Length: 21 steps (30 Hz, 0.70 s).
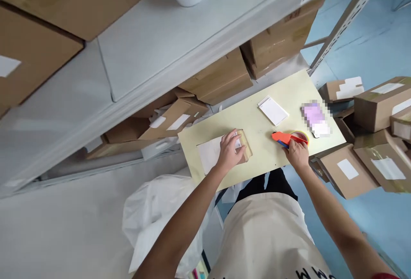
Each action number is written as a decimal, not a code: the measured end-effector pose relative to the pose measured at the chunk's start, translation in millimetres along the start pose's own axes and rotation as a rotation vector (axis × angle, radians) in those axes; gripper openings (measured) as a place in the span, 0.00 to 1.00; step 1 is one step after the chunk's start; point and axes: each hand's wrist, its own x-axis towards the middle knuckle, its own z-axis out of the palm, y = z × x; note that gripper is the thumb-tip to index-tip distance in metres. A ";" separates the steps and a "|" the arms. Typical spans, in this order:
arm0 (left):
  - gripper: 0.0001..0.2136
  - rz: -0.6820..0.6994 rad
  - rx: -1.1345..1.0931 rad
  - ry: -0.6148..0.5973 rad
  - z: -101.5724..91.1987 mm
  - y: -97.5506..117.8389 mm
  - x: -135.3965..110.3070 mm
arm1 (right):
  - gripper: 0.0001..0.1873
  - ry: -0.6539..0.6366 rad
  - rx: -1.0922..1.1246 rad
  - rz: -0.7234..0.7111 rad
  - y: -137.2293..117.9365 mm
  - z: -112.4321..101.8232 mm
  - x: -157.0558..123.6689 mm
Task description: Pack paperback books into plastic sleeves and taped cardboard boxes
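Note:
A small cardboard box (248, 145) lies on the pale yellow tabletop (221, 123), with shiny tape over its right end. My left hand (228, 152) is curled over this box, thumb and fingers set apart on it. A white sheet or label (207, 155) shows to the left of that hand; I cannot tell whether it is stuck to the box. In my right hand (298, 155) is an orange tape dispenser (281, 137) with some blue on it and a yellow-edged tape roll. The fingers wrap round it close to the table. Beyond it lies a white pad (272, 110).
A blurred purple-and-white item (314, 116) lies at the table's right end. Cardboard boxes (349, 170) are piled to the right. Over the table's far side runs a grey shelf (180, 52), with more boxes (221, 78) beneath. A white plastic bag (154, 210) hangs at lower left.

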 end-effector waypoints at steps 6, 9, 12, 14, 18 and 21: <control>0.23 -0.114 -0.320 -0.263 9.9 40.4 45.7 | 0.18 -0.099 0.393 -0.154 10.0 -35.2 -5.9; 0.29 -0.263 -0.564 -0.545 16.5 56.9 61.0 | 0.20 -0.290 0.753 -0.225 12.3 -53.8 -13.2; 0.19 -0.386 -0.667 -0.779 20.7 67.4 71.8 | 0.21 -0.444 1.040 -0.188 10.9 -56.2 -16.4; 0.12 -0.435 -0.624 -0.832 21.7 71.8 78.8 | 0.22 -0.519 1.194 -0.122 8.2 -48.9 -17.1; 0.09 -0.456 -0.296 -0.815 25.2 76.8 97.0 | 0.30 -0.584 1.523 0.164 -6.2 -22.6 -18.3; 0.09 -0.382 0.011 -0.875 30.6 73.5 111.6 | 0.34 -0.599 1.735 0.481 -23.9 -0.1 -24.6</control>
